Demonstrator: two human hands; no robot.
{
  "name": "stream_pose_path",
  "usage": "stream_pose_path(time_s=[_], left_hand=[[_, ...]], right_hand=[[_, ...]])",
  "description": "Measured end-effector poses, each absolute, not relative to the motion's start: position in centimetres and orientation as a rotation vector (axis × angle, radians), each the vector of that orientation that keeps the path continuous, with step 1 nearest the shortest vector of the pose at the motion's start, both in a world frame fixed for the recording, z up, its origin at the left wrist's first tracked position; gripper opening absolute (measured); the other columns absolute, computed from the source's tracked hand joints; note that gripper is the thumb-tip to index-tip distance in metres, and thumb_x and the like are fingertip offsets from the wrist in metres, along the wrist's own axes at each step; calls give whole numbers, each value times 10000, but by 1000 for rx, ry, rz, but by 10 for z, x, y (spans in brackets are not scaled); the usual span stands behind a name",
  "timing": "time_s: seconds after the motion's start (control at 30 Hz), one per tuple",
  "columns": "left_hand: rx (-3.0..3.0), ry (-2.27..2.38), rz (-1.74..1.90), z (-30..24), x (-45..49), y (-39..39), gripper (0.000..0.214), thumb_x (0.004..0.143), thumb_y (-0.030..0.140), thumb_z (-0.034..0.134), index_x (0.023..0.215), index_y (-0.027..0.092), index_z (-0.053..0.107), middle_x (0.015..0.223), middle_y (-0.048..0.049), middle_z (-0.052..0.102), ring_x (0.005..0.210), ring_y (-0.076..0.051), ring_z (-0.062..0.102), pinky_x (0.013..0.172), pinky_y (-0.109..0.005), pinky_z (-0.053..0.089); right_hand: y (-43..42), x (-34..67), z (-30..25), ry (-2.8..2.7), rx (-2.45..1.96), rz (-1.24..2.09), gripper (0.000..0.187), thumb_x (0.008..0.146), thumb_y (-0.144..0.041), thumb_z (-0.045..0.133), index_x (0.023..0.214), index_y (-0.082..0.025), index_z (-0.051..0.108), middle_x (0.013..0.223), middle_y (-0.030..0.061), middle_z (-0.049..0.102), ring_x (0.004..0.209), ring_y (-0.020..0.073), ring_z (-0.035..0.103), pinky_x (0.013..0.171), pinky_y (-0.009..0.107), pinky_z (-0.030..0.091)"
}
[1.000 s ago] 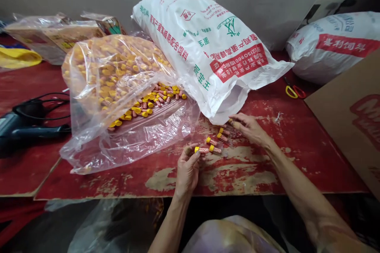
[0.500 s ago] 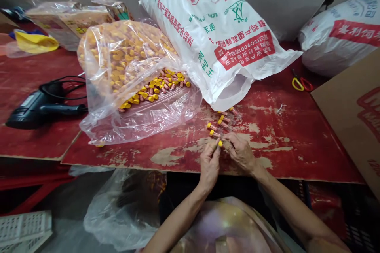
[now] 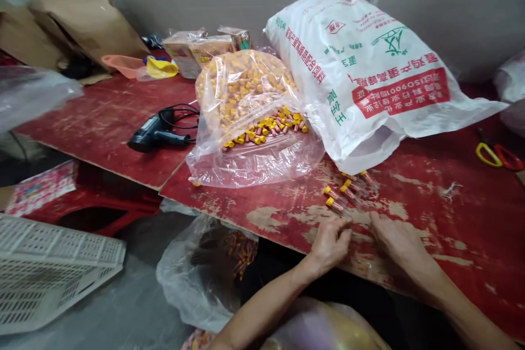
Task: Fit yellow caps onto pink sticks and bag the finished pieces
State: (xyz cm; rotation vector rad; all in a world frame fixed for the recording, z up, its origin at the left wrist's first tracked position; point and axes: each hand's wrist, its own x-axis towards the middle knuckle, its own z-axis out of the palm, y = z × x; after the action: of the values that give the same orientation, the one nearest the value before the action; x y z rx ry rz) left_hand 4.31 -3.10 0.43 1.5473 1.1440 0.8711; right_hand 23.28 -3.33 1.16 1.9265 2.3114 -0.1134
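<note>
Both hands have drawn apart since the earlier pinch over the tubes, and the whole view has swung left. The left hand (image 3: 330,243) lies low on the red board (image 3: 435,219), its fingers (image 3: 342,227) pressed loosely together and pointing toward the right hand (image 3: 400,243). The right fingers (image 3: 379,224) are slightly spread, tips down on the board. Neither hand seems to pinch anything, though motion blur makes that hard to be sure of. Five or so yellow-capped tubes (image 3: 338,199) lie in a loose group just beyond the left fingertips, not touching them, and the nearest sits closest to the gap between the hands. Past those tubes, the white sack (image 3: 348,65) lies with its corner just behind the group. Further ahead and left of the fingers, a heap of loose caps and tubes (image 3: 266,130) sits on a clear bag (image 3: 254,161), below a full bag of yellow caps (image 3: 241,87). Red-handled scissors (image 3: 494,154) lie well right of the right fingers
</note>
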Motion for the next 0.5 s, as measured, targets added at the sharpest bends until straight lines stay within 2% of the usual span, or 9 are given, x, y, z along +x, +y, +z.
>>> stream_pose_path(time_s=[0.1,0.27,0.4,0.5], left_hand=[[1526,1276,1088,12,16,-2,262,810,106,475,903,181,709,790,-31,667,748,-147,597,745,-261,459],[1608,1700,1347,9,-54,84,213,811,114,478,860,163,680,817,-48,652,778,-167,598,737,-277,453],[1854,2133,1101,2,-107,158,235,789,53,459,892,133,655,941,-107,611,900,-217,569,808,-312,435],[2128,2222,773,-3,-129,198,201,851,129,463,968,101,624,1052,-130,562,944,-228,531,806,-319,421]], right_hand=[[-28,230,11,2478,1823,-178,237,837,-96,433,1014,-142,584,744,113,661,671,203,639,601,274,456],[-20,219,11,2405,1793,-281,239,824,-47,413,961,-149,581,776,130,666,705,207,648,595,266,444],[-12,226,16,2298,1831,-413,231,848,-74,395,954,-152,585,728,82,657,656,176,617,580,253,380],[-3,245,16,2343,2129,-550,208,904,-218,380,831,-178,571,705,40,624,634,153,570,601,250,375]])
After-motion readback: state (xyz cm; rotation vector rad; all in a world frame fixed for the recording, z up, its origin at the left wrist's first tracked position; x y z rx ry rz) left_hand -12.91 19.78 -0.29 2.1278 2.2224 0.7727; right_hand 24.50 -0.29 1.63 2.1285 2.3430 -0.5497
